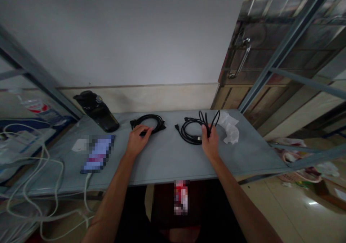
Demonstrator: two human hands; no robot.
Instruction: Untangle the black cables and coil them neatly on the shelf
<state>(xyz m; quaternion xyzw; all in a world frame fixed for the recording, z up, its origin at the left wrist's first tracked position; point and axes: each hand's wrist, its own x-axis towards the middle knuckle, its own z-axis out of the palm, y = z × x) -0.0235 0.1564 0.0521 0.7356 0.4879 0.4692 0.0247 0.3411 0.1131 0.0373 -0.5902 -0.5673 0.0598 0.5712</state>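
Two coiled black cables lie on a grey table (pixel 167 160). My left hand (pixel 137 139) rests on the near edge of the left cable coil (pixel 149 122), fingers curled over it. My right hand (pixel 210 141) pinches loops of the right cable (pixel 190 129) and holds several strands raised above the table, while the rest of that coil lies flat to the left of the hand.
A black bottle (pixel 97 110) lies at the back left. A phone (pixel 98 153) and a white card (pixel 80 145) sit on the left. Crumpled white plastic (pixel 229 127) lies right of my right hand. White cords (pixel 40 185) hang off the left edge. Metal frame bars (pixel 281 52) rise at right.
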